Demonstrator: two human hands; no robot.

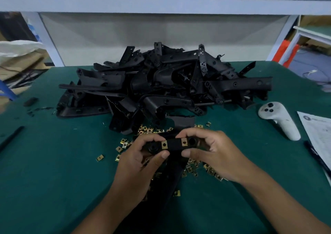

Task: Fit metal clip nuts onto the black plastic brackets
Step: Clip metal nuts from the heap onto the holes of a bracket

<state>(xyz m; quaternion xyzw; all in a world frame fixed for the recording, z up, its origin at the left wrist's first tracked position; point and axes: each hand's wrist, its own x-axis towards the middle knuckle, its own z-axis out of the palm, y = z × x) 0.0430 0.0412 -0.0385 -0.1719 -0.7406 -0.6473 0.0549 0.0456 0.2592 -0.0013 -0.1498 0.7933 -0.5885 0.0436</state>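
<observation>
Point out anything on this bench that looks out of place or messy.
A white handheld controller lies on the green mat right of the bracket pile; it is no assembly part. Loose clip nuts are strewn around both hands rather than kept in a tray. Small black scraps litter the mat's left side.

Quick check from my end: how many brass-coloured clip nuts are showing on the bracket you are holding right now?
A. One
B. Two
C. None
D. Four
B: two clip nuts sit side by side on the black bracket, between the left hand and right hand gripping its ends.
</observation>
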